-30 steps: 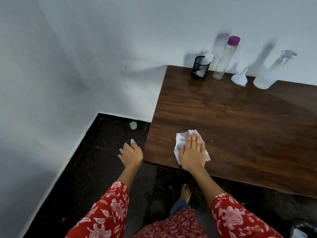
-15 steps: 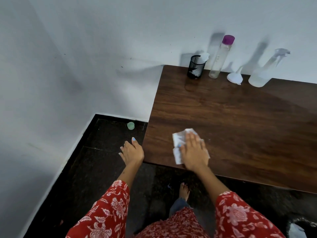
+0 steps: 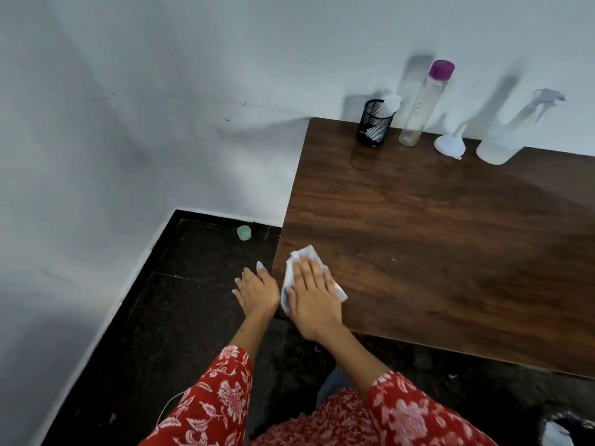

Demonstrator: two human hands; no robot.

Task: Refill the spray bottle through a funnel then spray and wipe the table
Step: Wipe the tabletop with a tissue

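White walls meet a dark floor beside the brown wooden table (image 3: 434, 236), where the right hand (image 3: 314, 297) presses a white tissue (image 3: 307, 254) flat under straight fingers at the near left corner. Off the edge, the left hand (image 3: 257, 292) hangs with loosely spread fingers, holding nothing. Along the far wall stand a mesh cup (image 3: 373, 125), a purple-capped bottle (image 3: 421, 107), the funnel (image 3: 449, 144) and the spray bottle (image 3: 512, 133).

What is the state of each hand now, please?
Left hand: open, fingers relaxed, holding nothing, beside the table edge.
Right hand: open, flat, pressing the white tissue onto the table.
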